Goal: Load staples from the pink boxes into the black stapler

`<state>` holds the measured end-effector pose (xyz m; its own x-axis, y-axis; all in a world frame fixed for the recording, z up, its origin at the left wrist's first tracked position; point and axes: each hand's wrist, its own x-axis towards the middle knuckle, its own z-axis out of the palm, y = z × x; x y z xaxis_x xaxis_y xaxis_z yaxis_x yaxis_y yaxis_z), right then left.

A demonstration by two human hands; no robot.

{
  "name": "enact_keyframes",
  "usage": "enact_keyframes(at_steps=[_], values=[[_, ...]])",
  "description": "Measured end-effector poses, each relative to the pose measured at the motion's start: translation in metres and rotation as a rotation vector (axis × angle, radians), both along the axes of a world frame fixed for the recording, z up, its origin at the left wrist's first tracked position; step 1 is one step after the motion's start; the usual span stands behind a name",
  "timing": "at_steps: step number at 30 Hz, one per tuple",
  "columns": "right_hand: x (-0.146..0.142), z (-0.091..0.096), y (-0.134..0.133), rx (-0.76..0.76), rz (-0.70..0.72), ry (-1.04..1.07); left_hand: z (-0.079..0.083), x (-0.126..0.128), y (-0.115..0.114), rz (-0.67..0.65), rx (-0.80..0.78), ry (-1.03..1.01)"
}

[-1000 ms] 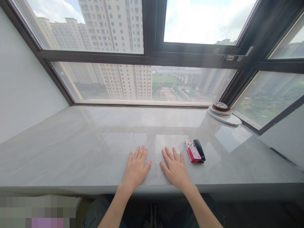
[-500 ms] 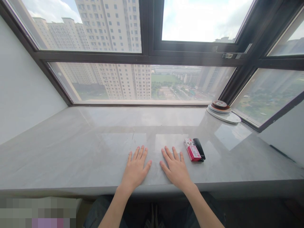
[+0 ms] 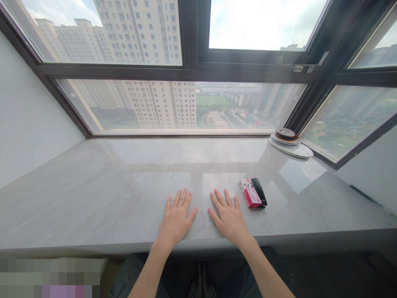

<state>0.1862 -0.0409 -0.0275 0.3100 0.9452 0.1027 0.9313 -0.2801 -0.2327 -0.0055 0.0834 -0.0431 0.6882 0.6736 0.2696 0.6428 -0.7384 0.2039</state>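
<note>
Palm down on the pale marbled windowsill [image 3: 93,207] lies my left hand [image 3: 176,217], its fingers spread and nothing under them that I can see. My right hand [image 3: 229,217] rests flat in the same way a short gap to the right, fingers apart. Just beyond the right hand is a small pink and white box [image 3: 250,194]. Against the box's right side lies a black stapler-like object [image 3: 259,193]; its exact kind is unclear. Neither hand touches these two things.
A stack of plates [image 3: 290,142], with a small brown-rimmed one on top, stands in the far right corner. Dark window frames [image 3: 124,73] close off the back and right. The sill's front edge [image 3: 93,245] runs below my wrists. A white wall [image 3: 27,116] bounds the left.
The view has shifted very slightly. Both hands stay flat in place, and the box, black object and plates have not moved on the sill.
</note>
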Motion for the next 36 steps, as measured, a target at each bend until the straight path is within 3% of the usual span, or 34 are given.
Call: enact_keyframes(at_steps=[36], values=[[-0.0002,0.0026,-0.0006,-0.001,0.002,0.002,-0.0006,-0.0004,0.0006,0.006,0.014,0.013]])
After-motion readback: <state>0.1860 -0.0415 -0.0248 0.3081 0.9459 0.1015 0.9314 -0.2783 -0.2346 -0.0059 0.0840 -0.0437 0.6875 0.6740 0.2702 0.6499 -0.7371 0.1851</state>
